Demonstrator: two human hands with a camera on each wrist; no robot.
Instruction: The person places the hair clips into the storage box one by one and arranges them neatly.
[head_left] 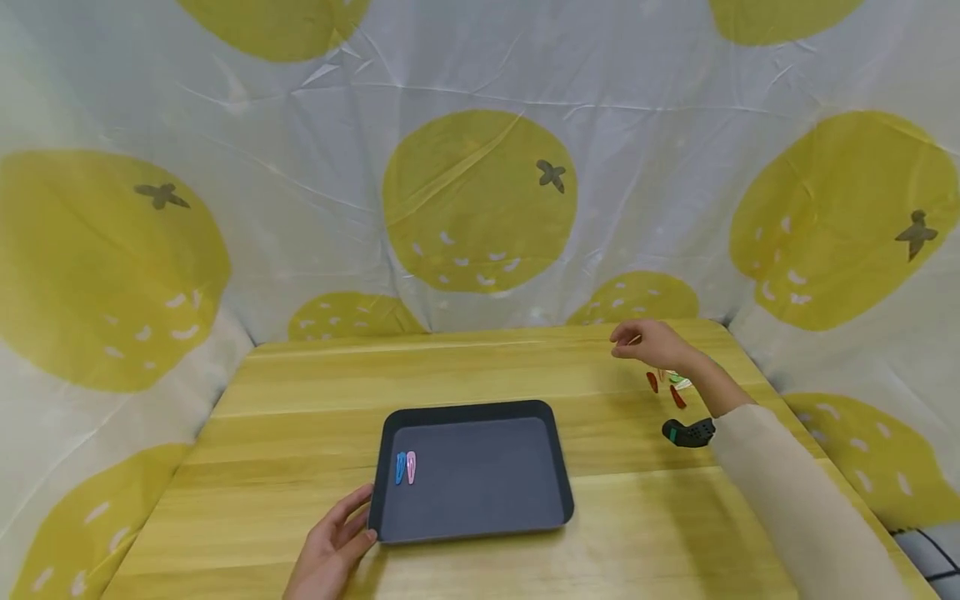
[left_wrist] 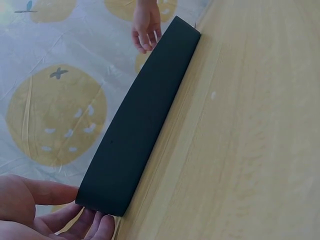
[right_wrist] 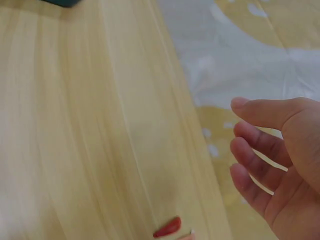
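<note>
A dark grey rectangular tray (head_left: 487, 475) lies on the table. My left hand (head_left: 333, 542) grips its near left corner; in the left wrist view the thumb is on the rim and the fingers lie against the tray's outer wall (left_wrist: 137, 120). Inside, near the left wall, a blue hair clip (head_left: 401, 468) and a pink hair clip (head_left: 411, 467) lie side by side. My right hand (head_left: 651, 343) hovers above the far right of the table, fingers loosely bent and holding nothing. Below it lie red hair clips (head_left: 677, 397) and green and orange ones, partly hidden by the wrist.
The wooden table (head_left: 300, 417) ends at a hanging cloth (head_left: 330, 200) printed with yellow fruit, behind and on both sides. A black wrist camera mount (head_left: 690, 433) sits beneath my right forearm. One red clip (right_wrist: 168, 227) shows at the bottom of the right wrist view.
</note>
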